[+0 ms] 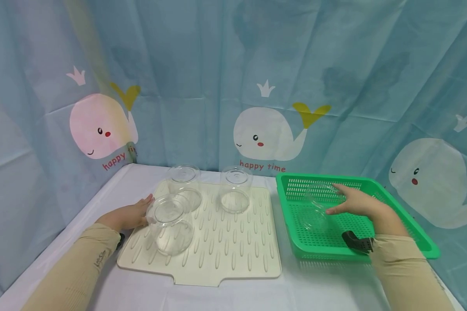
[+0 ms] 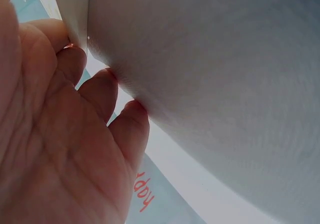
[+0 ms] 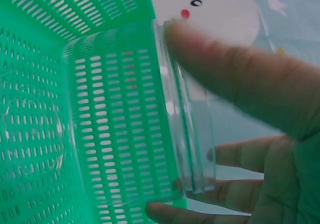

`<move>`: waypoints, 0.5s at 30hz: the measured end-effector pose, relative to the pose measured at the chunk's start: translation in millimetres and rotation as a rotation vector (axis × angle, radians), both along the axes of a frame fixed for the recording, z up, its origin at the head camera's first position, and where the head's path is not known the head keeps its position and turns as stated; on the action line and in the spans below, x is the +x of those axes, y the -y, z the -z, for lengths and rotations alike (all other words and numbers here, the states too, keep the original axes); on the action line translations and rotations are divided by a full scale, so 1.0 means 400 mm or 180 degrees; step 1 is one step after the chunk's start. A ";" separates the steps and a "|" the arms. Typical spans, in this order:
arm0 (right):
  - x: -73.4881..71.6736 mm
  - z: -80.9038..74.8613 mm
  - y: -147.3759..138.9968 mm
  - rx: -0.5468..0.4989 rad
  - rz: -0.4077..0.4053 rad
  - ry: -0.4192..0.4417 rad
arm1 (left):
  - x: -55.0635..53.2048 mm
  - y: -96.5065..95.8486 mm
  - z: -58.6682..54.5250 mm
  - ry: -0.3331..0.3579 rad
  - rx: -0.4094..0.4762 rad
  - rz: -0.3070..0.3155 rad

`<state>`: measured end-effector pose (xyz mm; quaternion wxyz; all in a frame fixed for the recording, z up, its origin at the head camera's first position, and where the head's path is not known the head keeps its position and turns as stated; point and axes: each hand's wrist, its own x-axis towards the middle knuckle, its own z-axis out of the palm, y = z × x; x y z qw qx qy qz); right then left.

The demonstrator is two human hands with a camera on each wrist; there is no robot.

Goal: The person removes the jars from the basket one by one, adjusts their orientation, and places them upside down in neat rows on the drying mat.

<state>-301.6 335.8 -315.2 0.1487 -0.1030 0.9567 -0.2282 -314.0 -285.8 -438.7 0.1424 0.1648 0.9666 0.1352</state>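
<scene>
In the head view my right hand (image 1: 358,202) is over the basket, holding a clear jar (image 1: 313,220) by its rim. The right wrist view shows the thumb (image 3: 220,66) on one side of the rim (image 3: 182,119) and the other fingers around the far side. My left hand (image 1: 130,214) rests at the left edge of a cream draining mat (image 1: 233,242), fingers slightly bent and nothing gripped. Beside it, an upside-down clear jar (image 1: 171,226) stands on the mat. In the left wrist view the fingertips (image 2: 132,116) touch a pale surface.
Two more upside-down clear jars stand at the back of the mat, one at left (image 1: 184,183) and one at centre (image 1: 235,190). The green slotted basket (image 1: 292,246) sits right of the mat. A blue whale-print curtain (image 1: 202,129) hangs behind the white-covered table (image 1: 295,289).
</scene>
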 end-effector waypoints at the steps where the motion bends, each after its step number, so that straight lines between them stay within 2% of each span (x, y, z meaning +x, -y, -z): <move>1: -0.003 0.002 0.001 0.0028 -0.0040 -0.0035 | 0.000 0.000 0.000 -0.0013 0.0014 0.0013; 8: -0.030 0.009 0.015 -0.0087 -0.0139 0.0004 | 0.004 -0.004 -0.008 0.0042 -0.0004 -0.0012; 15: -0.050 0.011 0.028 -0.0349 -0.0298 0.0086 | 0.001 -0.003 -0.003 0.0054 0.0002 -0.0049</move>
